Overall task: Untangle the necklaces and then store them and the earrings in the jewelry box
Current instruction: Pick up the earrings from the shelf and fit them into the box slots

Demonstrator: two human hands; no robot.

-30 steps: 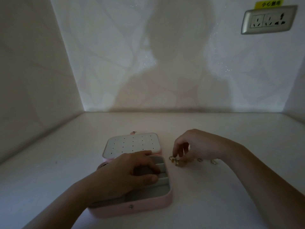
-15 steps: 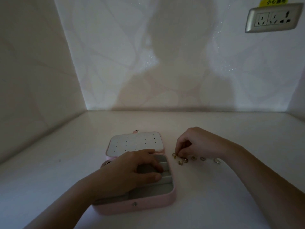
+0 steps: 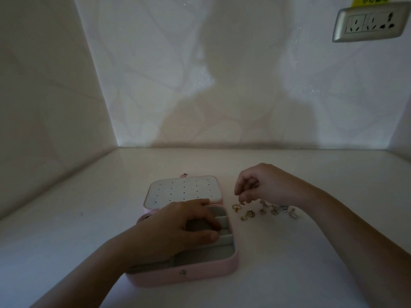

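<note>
Pink jewelry box [image 3: 189, 277] steadied under my relaxed left grip [image 3: 175, 225]; right grip [image 3: 262, 185] pinches one earring [image 3: 242, 203] just above the table [image 3: 289, 263], for storing.

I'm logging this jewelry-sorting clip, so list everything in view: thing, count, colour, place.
jewelry box: one, pink with pale lining, open, centre of table
lid panel: one, white with small holes, behind the compartments
earrings: about nine, gold and silver, scattered on the table right of the box
table: one, white
wall socket: one, silver, upper right wall
label: one, yellow, above the socket
left hand: resting in the box's compartments
right hand: over the earrings, fingers apparently pinching one earring
</note>
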